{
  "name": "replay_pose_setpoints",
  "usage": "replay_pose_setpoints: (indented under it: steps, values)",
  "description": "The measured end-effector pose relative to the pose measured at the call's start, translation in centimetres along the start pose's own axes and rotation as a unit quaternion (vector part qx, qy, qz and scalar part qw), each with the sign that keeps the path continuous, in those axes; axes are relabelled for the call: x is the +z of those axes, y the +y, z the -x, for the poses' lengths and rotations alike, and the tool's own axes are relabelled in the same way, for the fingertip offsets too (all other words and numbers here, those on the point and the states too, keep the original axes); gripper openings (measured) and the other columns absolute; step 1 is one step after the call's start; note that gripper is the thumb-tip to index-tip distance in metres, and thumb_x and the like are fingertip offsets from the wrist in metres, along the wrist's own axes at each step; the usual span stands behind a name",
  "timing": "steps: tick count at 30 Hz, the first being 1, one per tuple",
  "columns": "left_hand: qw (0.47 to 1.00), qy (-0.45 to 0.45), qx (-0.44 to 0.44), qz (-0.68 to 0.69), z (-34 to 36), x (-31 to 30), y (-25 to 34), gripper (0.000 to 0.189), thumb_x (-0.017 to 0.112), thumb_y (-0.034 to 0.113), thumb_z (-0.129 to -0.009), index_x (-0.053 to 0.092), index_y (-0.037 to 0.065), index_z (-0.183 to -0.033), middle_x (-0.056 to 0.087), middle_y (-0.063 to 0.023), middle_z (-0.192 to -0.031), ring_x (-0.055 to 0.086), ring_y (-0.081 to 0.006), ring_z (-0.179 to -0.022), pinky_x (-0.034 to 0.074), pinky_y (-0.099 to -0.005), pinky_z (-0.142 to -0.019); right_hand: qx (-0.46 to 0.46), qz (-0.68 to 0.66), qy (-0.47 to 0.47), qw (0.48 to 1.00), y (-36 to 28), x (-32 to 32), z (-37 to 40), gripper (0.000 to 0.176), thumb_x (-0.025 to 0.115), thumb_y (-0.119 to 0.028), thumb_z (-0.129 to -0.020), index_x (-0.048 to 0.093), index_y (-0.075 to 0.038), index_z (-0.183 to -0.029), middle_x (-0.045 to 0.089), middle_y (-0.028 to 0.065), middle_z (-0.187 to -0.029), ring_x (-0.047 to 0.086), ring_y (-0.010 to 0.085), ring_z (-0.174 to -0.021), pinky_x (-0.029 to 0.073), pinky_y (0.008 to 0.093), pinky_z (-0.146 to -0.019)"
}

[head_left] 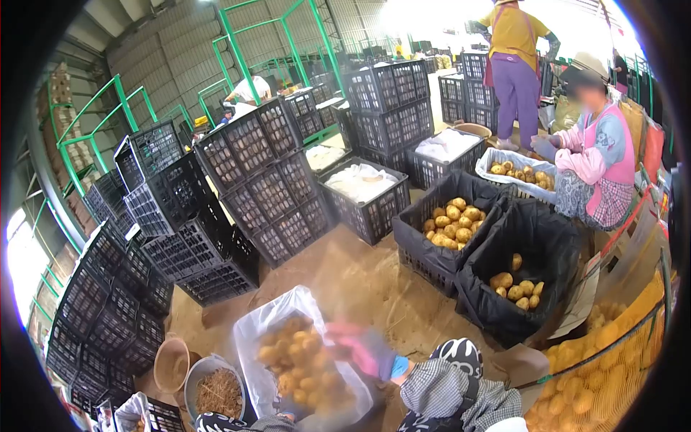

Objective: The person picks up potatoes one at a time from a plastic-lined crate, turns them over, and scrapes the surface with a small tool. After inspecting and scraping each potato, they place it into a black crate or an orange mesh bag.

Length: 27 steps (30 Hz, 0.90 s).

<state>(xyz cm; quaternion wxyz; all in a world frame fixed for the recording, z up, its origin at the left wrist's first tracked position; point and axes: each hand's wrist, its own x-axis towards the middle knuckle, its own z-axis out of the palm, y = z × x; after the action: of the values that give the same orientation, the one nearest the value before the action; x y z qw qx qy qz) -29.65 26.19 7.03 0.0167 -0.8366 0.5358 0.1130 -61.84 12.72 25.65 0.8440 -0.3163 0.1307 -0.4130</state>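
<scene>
My right hand (360,349), in a pink glove with a blue cuff, reaches over the right side of a crate lined with white plastic (248,335). Motion smears its fingers. Under and beside it lies a blurred heap of potatoes (299,356) in that crate. Of my left hand (286,415) only a sliver shows at the crate's near edge, its fingers hidden. To the right stands a crate with a black liner (547,230), a few potatoes (518,291) at its bottom. One single potato (517,261) shows above these against the black liner.
Another black-lined crate (414,219) holds more potatoes. A bucket of dry scraps (216,389) and a tan tub (171,363) stand at left. Stacked black crates (263,194) rise behind. A mesh potato sack (576,392) lies at right; a seated person (597,158) works beyond.
</scene>
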Motion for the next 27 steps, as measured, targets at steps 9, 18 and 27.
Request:
replay_pose_setpoints:
  steps: [9, 18, 27]
  values:
    - [0.992, -0.119, -0.024, -0.02, -3.3, -1.5, 0.8, 0.05, 0.064, 0.028, -0.087, 0.052, 0.007, -0.132, 0.065, -0.0132, -0.114, 0.061, -0.0276, -0.101, 0.049, -0.0354, -0.084, 0.074, 0.064, -0.004, 0.995, -0.2, -0.6, -0.5, 0.044, 0.048, -0.013, -0.097, 0.046, 0.003, -0.138, 0.056, 0.015, -0.13, 0.059, 0.0248, -0.11, 0.049, 0.0378, -0.096]
    - [0.905, -0.402, 0.033, 0.136, -6.9, -5.4, 0.6, 0.05, 0.064, 0.03, -0.093, 0.048, 0.006, -0.135, 0.067, -0.0084, -0.107, 0.065, -0.0183, -0.089, 0.053, -0.0305, -0.071, 0.118, 0.201, 0.062, 0.97, 5.1, -3.2, -1.8, 0.035, 0.051, -0.016, -0.098, 0.055, -0.002, -0.13, 0.062, 0.0114, -0.121, 0.063, 0.0202, -0.102, 0.053, 0.0342, -0.084]
    - [0.779, -0.228, 0.328, 0.484, -0.6, -13.6, 5.3, 0.08, 0.072, 0.036, -0.086, 0.032, 0.007, -0.149, 0.056, -0.0109, -0.126, 0.055, -0.0176, -0.112, 0.043, -0.0317, -0.099, 0.14, 0.379, -0.193, 0.894, 11.8, -7.5, -2.2, 0.047, 0.046, -0.031, -0.103, 0.042, -0.007, -0.143, 0.056, 0.0086, -0.131, 0.055, 0.0226, -0.119, 0.047, 0.035, -0.098]
